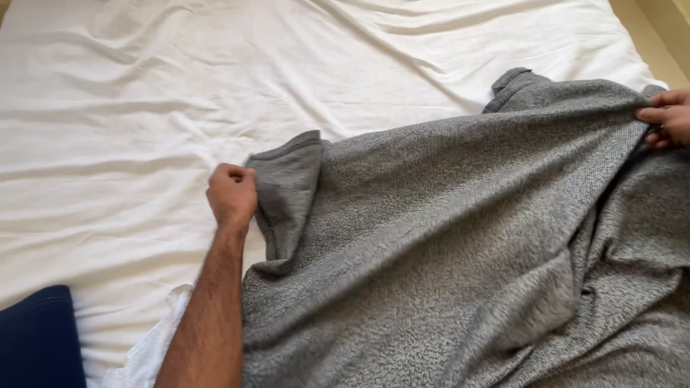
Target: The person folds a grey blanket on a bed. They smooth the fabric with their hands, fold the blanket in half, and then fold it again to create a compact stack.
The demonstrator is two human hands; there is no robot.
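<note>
Grey sweater (460,237) over white sheet (144,108) (navy cloth (36,338) near).

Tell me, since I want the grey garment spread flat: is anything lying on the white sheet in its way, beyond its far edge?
Nothing visible does. The left hand and right hand both grip the grey garment, and the white sheet beyond it shows only wrinkles.

There is one grey knitted garment (460,237), and two hands are on it: one left hand (231,194) closed on a cuffed edge and one right hand (665,116) pinching the far edge. Under it lies one white sheet (180,93), which covers the one bed in view. At the lower left corner there is one dark blue thing (36,338), and beside the forearm one small piece of white cloth (154,345).
</note>
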